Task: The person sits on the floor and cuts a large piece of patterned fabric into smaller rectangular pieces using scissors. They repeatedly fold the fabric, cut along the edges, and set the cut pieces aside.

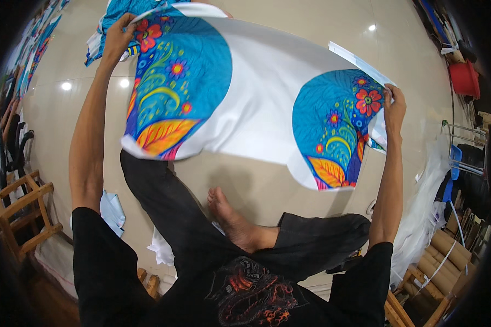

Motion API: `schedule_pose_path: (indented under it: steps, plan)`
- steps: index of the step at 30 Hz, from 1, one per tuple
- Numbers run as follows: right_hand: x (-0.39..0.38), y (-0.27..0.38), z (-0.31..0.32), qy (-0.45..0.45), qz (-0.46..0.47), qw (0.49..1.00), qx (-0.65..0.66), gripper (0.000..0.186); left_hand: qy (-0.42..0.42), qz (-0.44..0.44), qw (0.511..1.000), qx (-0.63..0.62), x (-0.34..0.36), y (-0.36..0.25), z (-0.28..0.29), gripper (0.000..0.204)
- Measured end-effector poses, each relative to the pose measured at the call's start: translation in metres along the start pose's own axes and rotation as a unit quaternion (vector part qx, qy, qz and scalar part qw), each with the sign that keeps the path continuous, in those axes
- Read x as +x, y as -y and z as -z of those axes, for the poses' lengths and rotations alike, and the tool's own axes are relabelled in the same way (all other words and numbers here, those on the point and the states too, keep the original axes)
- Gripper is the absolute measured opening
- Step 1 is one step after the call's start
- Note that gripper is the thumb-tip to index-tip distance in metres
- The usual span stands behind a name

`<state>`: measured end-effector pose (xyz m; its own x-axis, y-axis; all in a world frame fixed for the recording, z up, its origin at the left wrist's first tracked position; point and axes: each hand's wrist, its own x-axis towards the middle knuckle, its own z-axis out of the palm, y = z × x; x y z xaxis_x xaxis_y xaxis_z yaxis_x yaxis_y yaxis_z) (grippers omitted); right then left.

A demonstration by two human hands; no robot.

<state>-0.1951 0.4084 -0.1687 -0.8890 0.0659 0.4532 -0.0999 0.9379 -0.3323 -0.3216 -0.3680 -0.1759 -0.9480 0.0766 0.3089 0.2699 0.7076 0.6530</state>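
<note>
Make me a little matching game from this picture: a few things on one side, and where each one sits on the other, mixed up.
Things:
1. left hand
2. right hand
3. bare foot
4. red bucket

Places:
A. on the floor below the spread printed cloth
B. gripping the cloth's edge by the smaller blue flowered panel
C. at the far right edge of the room
D. gripping the cloth's corner by the larger blue flowered panel

Pairs: 1-D, 2-B, 3-A, 4-C
</note>
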Motion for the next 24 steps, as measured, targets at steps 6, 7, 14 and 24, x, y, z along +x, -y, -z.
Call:
schedule_pose_path:
  steps: [6,7,14,24]
  plan:
    - [-0.057,0.034,0.053,-0.012,-0.028,0.996,0.082,0.011,-0.066,0.006,0.996,0.053,-0.078,-0.072,0.041,0.019]
    - [-0.073,0.036,0.058,-0.023,-0.032,0.994,0.098,0.01,-0.076,-0.007,0.996,0.053,-0.095,-0.078,0.043,0.019]
    - [-0.2,0.068,0.056,-0.009,-0.086,0.988,0.126,0.011,-0.04,-0.033,0.996,0.076,-0.225,-0.049,0.041,0.03]
    - [-0.269,0.13,0.025,0.102,-0.056,0.99,0.079,0.055,0.038,-0.091,0.984,0.152,-0.213,-0.119,-0.014,0.054]
